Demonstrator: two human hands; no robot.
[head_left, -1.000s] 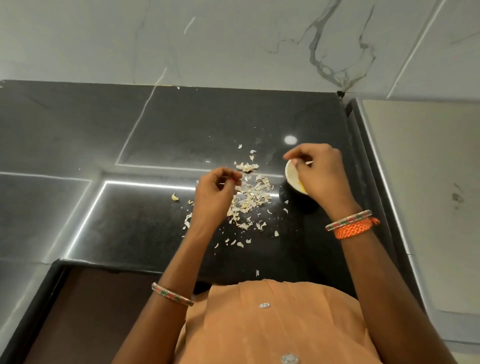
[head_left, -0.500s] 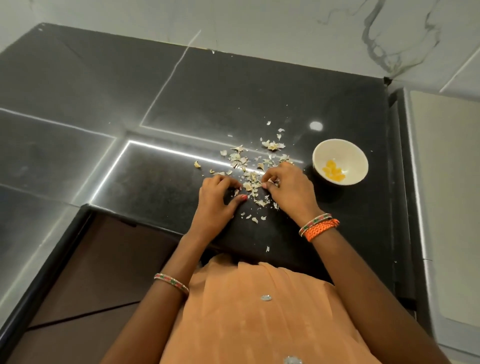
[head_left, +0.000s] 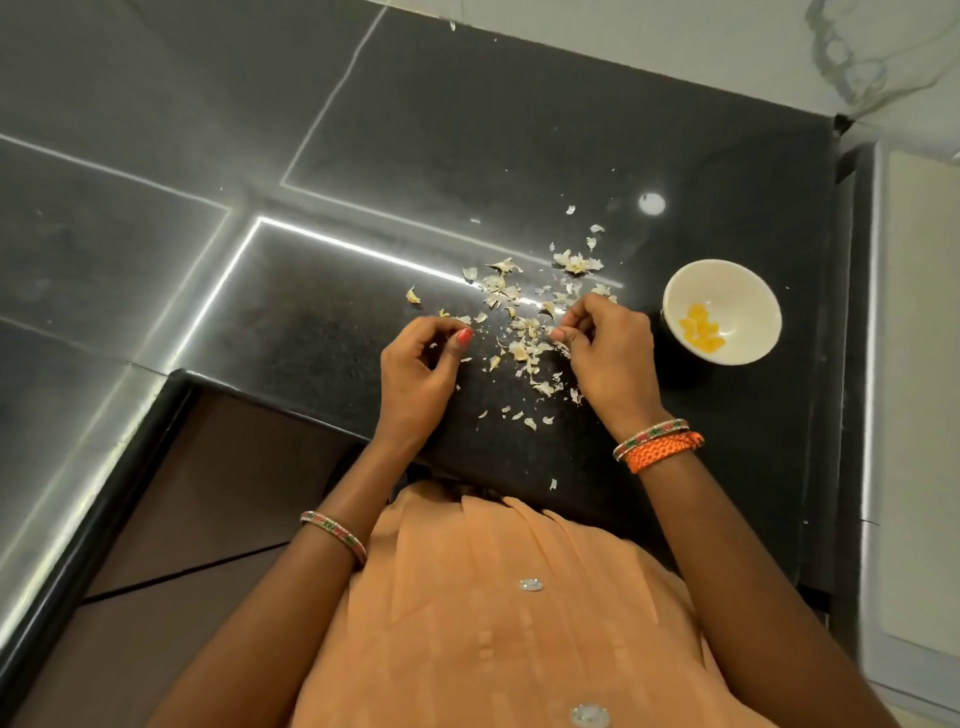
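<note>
A pile of pale garlic skins (head_left: 524, 332) lies scattered on the black counter (head_left: 519, 130). My left hand (head_left: 418, 369) rests at the pile's left edge with its fingers curled toward the palm, thumb tip against the forefinger. Only a tiny pale fleck shows inside it. My right hand (head_left: 610, 353) is at the pile's right edge and pinches a small pale garlic piece (head_left: 562, 347) between thumb and fingertips. A white bowl (head_left: 748, 291) with a few yellow peeled cloves (head_left: 701, 327) stands just right of my right hand.
The counter's front edge (head_left: 291, 402) runs just below my hands, with a brown cabinet front (head_left: 208, 493) beneath it. A pale surface (head_left: 914, 389) borders the counter on the right. A marble wall (head_left: 675, 36) rises at the back.
My right hand left the bowl and came down to the skin pile beside my left hand. Both hands now have fingers curled at the pile's edges. The view tilted downward.
</note>
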